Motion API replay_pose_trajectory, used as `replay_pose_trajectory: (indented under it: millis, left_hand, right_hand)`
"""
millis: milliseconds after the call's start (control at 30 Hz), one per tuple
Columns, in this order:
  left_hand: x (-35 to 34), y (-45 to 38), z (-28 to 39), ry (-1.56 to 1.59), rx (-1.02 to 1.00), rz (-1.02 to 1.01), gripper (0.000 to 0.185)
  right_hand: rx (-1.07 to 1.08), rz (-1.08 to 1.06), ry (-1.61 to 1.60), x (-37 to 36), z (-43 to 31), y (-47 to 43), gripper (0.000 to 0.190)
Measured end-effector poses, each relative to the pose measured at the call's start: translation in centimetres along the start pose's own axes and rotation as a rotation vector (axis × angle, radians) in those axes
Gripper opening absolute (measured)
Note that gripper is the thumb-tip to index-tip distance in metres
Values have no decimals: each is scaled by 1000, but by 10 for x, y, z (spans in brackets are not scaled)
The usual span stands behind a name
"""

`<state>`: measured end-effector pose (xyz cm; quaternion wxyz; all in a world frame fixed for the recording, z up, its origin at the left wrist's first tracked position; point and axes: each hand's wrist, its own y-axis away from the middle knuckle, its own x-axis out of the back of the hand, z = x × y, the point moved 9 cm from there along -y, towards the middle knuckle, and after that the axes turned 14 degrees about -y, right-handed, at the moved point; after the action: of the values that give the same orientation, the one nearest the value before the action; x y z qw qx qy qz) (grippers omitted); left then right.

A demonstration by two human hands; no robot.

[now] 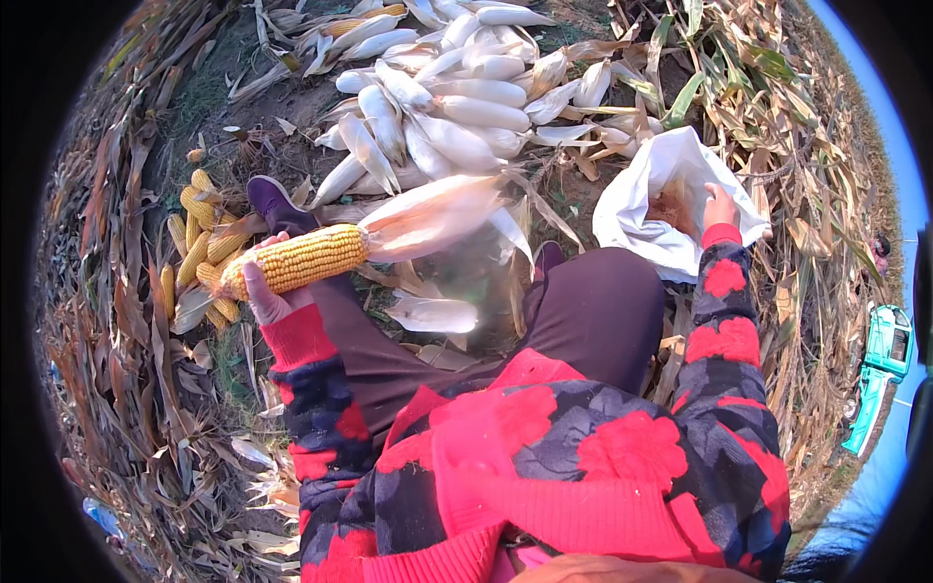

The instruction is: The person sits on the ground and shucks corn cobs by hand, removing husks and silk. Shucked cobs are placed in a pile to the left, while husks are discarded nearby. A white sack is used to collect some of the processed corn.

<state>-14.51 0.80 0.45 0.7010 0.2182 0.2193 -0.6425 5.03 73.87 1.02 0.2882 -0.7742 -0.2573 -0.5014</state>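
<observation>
My left hand (271, 288) holds a yellow ear of corn (306, 261) by its tip end. Pale husk leaves (437, 215) are still joined to the ear's base and stretch to the right. At the mouth of a white bag (627, 211) is my right hand (720, 208), its fingers partly hidden; whether they grip anything cannot be told. Reddish-brown corn silk (674, 208) lies inside the bag. Bare yellow ears (197, 251) are heaped on the ground at the left. Beyond my feet lies a large pile of ears in white husks (474, 102).
Loose husks (431, 313) lie between my legs. Dry corn stalks (131, 291) cover the ground at the left, and more stalks (773, 87) lie at the right. A turquoise vehicle (880, 364) stands far off at the right edge, with a person (880, 251) near it.
</observation>
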Motion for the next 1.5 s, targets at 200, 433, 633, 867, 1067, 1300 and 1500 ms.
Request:
replay_pose_trajectory:
  millis: [200,433,633,867,1067,1300,1500]
  left_hand:
    - [-100,25,34,-577,-365,-196,41]
    - [-212,124,1,-1466,-1312,-824,53]
    - [-97,34,-33,-1008,-206,-374,89]
    - [-74,-17,-68,-333,464,-253,56]
    - [-63,-18,-79,-185,566,-113,31]
    - [-76,-24,-55,53,502,21,21]
    - [-75,-34,-33,-131,330,304,21]
  right_hand:
    - [259,-686,-1225,-27,-307,98,34]
    - [-365,-1668,-1757,-105,-433,246,47]
    - [-84,-1497,-1598,-80,-435,233,66]
    - [808,-865,-929,-57,-450,249,84]
    - [960,-731,-611,-63,-444,254,83]
    - [786,-1080,-1023,-88,-437,249,83]
    - [92,-1493,-1378,-100,-439,267,73]
